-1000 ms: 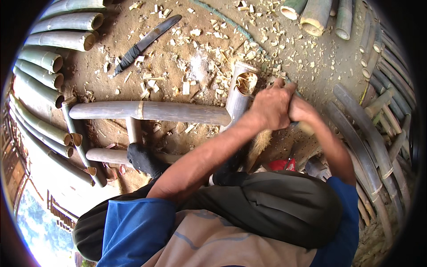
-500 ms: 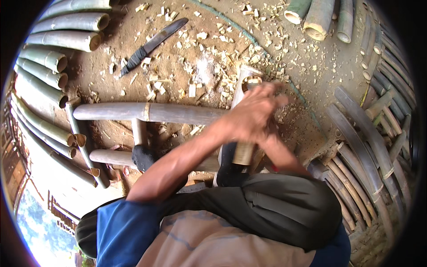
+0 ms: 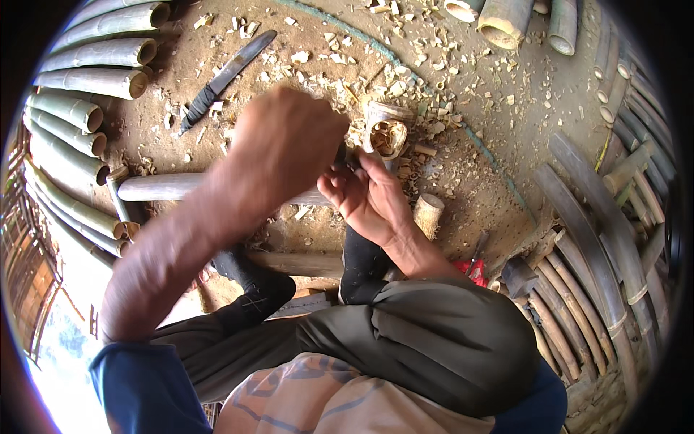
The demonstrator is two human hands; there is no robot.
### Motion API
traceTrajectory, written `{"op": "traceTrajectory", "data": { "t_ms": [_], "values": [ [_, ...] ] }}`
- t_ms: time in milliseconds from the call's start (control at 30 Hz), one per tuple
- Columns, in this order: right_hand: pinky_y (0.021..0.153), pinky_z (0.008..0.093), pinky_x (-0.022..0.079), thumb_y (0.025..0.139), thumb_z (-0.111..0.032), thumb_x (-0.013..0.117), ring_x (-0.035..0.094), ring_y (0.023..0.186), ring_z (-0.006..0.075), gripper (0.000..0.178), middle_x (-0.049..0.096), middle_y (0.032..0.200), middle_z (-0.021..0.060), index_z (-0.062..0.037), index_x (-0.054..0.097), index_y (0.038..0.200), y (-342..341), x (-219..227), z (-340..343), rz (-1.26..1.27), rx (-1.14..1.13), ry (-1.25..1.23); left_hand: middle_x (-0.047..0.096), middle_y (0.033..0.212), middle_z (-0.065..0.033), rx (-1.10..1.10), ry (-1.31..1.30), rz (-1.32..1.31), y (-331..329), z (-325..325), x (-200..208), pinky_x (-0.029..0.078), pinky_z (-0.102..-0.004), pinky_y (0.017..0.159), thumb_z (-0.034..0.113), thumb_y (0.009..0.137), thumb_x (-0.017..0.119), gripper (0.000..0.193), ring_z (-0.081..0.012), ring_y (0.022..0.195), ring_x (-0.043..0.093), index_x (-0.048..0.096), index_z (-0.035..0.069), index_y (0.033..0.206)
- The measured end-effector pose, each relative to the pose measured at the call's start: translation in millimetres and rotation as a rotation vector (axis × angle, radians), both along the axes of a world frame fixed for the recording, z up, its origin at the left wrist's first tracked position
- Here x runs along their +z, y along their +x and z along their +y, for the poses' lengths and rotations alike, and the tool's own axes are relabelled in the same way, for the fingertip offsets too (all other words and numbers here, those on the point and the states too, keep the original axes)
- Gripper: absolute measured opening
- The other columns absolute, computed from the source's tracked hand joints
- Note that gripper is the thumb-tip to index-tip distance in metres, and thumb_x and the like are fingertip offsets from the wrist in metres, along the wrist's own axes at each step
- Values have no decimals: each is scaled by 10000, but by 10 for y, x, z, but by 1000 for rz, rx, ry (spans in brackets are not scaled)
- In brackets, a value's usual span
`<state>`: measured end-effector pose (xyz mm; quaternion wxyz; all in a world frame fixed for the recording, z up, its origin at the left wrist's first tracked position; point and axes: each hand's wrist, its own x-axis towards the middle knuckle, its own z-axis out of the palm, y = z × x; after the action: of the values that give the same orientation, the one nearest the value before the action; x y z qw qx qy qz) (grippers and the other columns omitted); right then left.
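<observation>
Only the head view to go on here, so here's my read. The left hand (image 3: pixel 289 141) is up high, balled into a fist with its back to the camera, and I honestly can't tell what it's closed around. The right hand (image 3: pixel 372 195) is lower and a bit to the right, palm partly showing, fingers half curled. A small dark thing (image 3: pixel 342 153) peeks out right between the two; can't tell what it is or which hand has the grip.

What could go wrong? I'd worry about that dark bit slipping, since the right fingers don't look wrapped firmly round it. If it has an edge, bare fingertips are right there. Also the fist hides part of the bamboo rail (image 3: pixel 159 188), so a bump against it would be easy to miss. Loose shavings (image 3: pixel 389 137) clog the hole in the bamboo post (image 3: pixel 394 113), which could hide a rough edge.

As for where stuff lies: the post is just past the right fingertips, on the far side. The short bamboo piece (image 3: pixel 428 211) with a frayed side sits just right of the right wrist, nobody holding it. The knife (image 3: pixel 233 70) lies on the ground, far and left of the fist, blade bare.
</observation>
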<state>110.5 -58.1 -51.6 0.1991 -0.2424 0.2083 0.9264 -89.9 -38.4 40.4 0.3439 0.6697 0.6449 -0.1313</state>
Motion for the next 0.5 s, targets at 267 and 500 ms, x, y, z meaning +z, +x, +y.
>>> {"op": "traceTrajectory", "data": {
  "t_ms": [267, 500],
  "values": [
    [793, 392, 598, 1019, -211, 522, 720, 866, 331, 321, 714, 1002, 243, 95, 593, 1083, -29, -120, 163, -387, 389, 181, 752, 854, -135, 242, -501, -339, -219, -290, -721, 579, -393, 728, 98, 585, 881, 412, -280, 775, 726, 759, 70, 978],
    [438, 292, 469, 940, -393, 567, 608, 479, 176, 419, 661, 673, 95, -18, 691, 799, 610, 4, 229, -830, 930, 788, 699, 821, -281, 892, -140, -430, 1478, -1262, -640, 589, -497, 768, 211, 766, 757, 396, -444, 815, 716, 578, -48, 1006]
  ]
}}
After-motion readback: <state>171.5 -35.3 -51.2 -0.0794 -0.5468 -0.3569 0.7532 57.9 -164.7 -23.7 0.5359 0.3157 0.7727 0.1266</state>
